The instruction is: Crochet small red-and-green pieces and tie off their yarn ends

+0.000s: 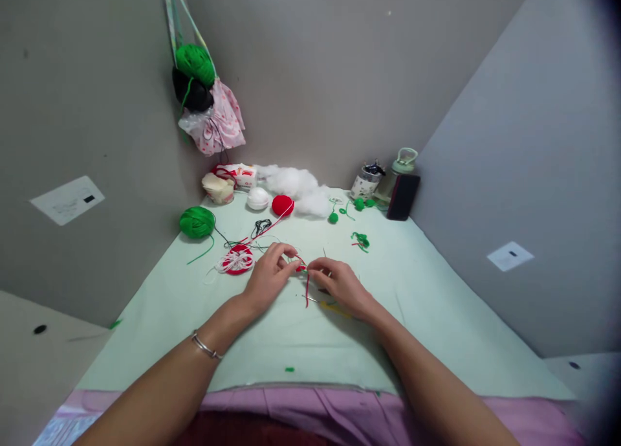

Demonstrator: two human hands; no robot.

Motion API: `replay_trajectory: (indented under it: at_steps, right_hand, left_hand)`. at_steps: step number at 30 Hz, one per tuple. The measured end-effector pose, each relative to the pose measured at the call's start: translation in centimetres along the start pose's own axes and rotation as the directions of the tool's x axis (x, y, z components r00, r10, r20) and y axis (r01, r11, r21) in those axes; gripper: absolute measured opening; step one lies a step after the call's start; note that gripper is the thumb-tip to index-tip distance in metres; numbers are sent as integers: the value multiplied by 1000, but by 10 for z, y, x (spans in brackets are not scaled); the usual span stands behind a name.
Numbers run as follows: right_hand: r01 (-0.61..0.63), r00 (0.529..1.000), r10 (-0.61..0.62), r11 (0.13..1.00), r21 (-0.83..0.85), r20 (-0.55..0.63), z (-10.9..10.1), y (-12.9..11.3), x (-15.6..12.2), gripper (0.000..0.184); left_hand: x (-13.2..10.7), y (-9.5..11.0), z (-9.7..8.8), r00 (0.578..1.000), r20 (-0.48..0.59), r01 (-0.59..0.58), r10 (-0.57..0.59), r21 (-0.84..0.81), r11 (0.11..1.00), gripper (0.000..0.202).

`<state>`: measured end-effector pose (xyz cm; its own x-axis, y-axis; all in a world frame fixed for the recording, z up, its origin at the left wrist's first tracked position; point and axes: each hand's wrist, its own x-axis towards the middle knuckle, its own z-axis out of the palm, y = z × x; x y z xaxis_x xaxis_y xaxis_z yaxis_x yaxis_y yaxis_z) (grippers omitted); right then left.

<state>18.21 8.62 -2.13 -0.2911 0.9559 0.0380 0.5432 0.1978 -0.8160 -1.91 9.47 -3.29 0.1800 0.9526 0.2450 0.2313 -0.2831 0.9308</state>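
Over the middle of the table, my left hand (pixel 272 272) pinches a small red and green yarn piece (pixel 301 268) between thumb and fingers. My right hand (pixel 337 281) is closed at the piece's right side, its fingertips meeting it. From between the hands a red yarn tail (pixel 307 294) hangs down. A thin, needle-like line (pixel 324 253) shows above my right fingers; I cannot tell whether they hold it. Beneath the right hand lies a crochet hook with a yellow handle (pixel 334 309), partly hidden. Left of my left hand is a red disc wound with white yarn (pixel 237 259).
A green yarn ball (pixel 196 222), white ball (pixel 257 199), red ball (pixel 283 205) and white stuffing (pixel 295 184) sit at the back left. Green scraps (pixel 360 240), a pen cup (pixel 365 184), a bottle (pixel 403 161) and a dark phone (pixel 403 197) are at the right. A bag (pixel 220 119) hangs above.
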Motion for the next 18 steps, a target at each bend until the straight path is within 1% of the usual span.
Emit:
replay_trajectory:
  at_steps: [2,3,5,7,9,11,13,15,16,18]
  right_hand:
    - [69,984,-92,986,-150,-155,-2,5,3,23]
    - [83,971,-120,980,-179,-207,-3,8,4,24]
    - [78,952,-124,982,-172,-279,-6,11,7,22]
    - [42,946,-85,989,-143,-313,-10,8,9,20]
    - [14,962,-51,991,-135,-270,-13,-1,9,19]
    - [27,986,-54,985,-170,-156,-14,-17,11,17]
    - [90,996,-94,961,-261,-2,-13,-34,18,15]
    - [149,988,-119,908,-392,100,-6,-49,34,16]
    - [176,983,-129,859,-480,129,-1,-54,44,18]
    - [205,978,-131,727,-655,161,14,-60,67,23]
  left_hand:
    - [0,1,0,999,16,-29,28,49,998,13]
    - [0,2,-1,999,36,-30,28,55,998,14]
    - [3,8,-10,997,68,-42,37,71,997,13]
    - [7,17,-29,991,73,-120,110,153,981,12]
    - [15,26,-58,988,27,-156,155,262,952,12]
    - [24,33,-87,980,36,-193,197,420,886,12]
    - [34,35,-109,982,62,-182,177,533,826,11]
    - [43,33,-117,986,99,-167,134,585,794,8]
    - [46,30,-116,987,115,-159,112,599,785,8]
    - [52,22,-110,991,112,-126,72,617,777,8]
